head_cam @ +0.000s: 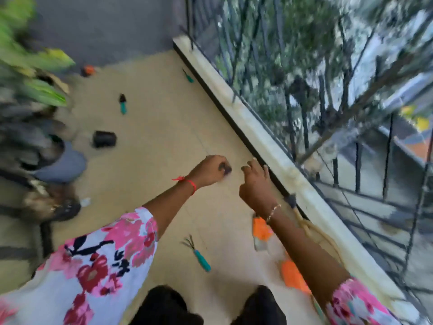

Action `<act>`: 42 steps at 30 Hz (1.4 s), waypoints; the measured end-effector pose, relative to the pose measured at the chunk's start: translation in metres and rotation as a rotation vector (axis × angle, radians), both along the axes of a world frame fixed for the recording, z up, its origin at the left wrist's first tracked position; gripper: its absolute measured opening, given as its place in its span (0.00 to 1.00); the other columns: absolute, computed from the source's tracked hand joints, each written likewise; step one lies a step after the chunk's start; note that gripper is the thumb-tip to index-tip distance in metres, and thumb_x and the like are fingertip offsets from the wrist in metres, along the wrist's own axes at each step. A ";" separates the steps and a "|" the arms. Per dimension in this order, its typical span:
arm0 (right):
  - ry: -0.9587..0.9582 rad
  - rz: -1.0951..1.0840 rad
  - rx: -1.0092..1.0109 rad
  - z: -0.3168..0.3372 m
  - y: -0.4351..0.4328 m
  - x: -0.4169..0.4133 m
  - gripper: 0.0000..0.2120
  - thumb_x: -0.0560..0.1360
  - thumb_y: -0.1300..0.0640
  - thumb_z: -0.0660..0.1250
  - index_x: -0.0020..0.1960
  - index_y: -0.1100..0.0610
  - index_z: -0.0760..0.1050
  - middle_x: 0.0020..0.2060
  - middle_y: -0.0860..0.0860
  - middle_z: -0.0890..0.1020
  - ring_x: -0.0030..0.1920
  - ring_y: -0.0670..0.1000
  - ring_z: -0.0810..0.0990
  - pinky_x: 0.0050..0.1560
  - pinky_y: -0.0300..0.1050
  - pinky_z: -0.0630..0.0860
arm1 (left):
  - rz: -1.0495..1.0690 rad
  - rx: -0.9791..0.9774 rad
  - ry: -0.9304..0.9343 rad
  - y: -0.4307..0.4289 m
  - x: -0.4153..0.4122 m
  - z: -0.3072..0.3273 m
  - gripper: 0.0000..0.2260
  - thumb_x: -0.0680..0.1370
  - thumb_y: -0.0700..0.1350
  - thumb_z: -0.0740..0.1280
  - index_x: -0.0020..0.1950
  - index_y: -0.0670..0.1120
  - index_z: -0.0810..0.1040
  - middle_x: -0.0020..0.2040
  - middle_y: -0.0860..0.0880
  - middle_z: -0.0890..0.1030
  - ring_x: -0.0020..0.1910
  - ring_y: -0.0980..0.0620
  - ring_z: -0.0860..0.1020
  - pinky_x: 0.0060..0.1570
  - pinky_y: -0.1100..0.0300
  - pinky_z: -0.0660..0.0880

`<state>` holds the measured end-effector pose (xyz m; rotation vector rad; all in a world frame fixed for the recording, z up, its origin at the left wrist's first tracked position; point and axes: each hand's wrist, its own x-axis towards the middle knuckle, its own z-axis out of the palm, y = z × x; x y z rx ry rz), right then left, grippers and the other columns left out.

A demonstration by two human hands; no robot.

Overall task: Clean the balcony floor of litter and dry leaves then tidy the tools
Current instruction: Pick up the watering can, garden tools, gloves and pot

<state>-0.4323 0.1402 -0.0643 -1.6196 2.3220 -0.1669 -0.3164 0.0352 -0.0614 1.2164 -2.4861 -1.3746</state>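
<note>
A small dark object [225,169] is gripped in the curled fingers of the left hand [209,171] above the balcony floor [164,127]. The right hand [256,185] is held beside the ledge [269,137], fingers loosely spread. Any hold cannot be told through blur. A teal-handled hand rake [199,254] and a trowel [123,103] are laid on the floor, well apart.

Beige matt balcony floor [164,141]: no gloss, even tone. Black metal railing bars [290,127]: dull finish. Pale stone-like ledge [257,134]: matt, stained. Teal-handled hand rake [199,255]: plastic grip, dark metal prongs. Pink-and-white floral cloth sleeve [105,254]. Red thread wristband [190,182]. Blur hides finer texture.
</note>
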 end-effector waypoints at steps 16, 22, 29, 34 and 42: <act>-0.159 0.453 0.073 0.123 -0.197 0.184 0.18 0.76 0.59 0.62 0.65 0.58 0.70 0.70 0.56 0.63 0.65 0.54 0.70 0.69 0.44 0.61 | 0.474 -0.333 -0.100 -0.102 0.278 0.078 0.16 0.73 0.35 0.64 0.60 0.44 0.76 0.62 0.47 0.75 0.65 0.47 0.70 0.64 0.60 0.63; -0.095 0.597 0.121 0.108 -0.296 0.135 0.19 0.77 0.60 0.59 0.67 0.58 0.69 0.70 0.55 0.62 0.69 0.53 0.66 0.69 0.41 0.58 | 0.597 -0.268 -0.126 -0.184 0.253 0.041 0.16 0.72 0.32 0.65 0.59 0.40 0.76 0.61 0.44 0.75 0.62 0.45 0.72 0.65 0.62 0.62; -0.119 0.494 0.093 0.104 -0.436 0.064 0.18 0.79 0.56 0.59 0.67 0.61 0.69 0.69 0.58 0.65 0.70 0.54 0.66 0.68 0.43 0.60 | 0.531 -0.219 -0.237 -0.314 0.183 0.056 0.20 0.79 0.42 0.61 0.71 0.44 0.65 0.72 0.46 0.64 0.73 0.47 0.58 0.71 0.51 0.53; -0.095 0.483 0.198 0.092 -0.520 0.053 0.27 0.81 0.44 0.52 0.75 0.57 0.56 0.75 0.56 0.56 0.75 0.52 0.54 0.73 0.50 0.54 | 0.464 -0.241 -0.333 -0.404 0.157 0.058 0.29 0.80 0.54 0.59 0.77 0.47 0.53 0.78 0.49 0.49 0.77 0.48 0.44 0.72 0.48 0.39; -0.143 0.363 0.332 0.066 -0.657 0.041 0.29 0.81 0.43 0.51 0.76 0.57 0.53 0.76 0.57 0.53 0.76 0.55 0.50 0.73 0.53 0.51 | 0.325 -0.153 -0.450 -0.578 0.146 0.026 0.37 0.75 0.66 0.54 0.77 0.49 0.48 0.78 0.49 0.44 0.76 0.48 0.39 0.72 0.47 0.36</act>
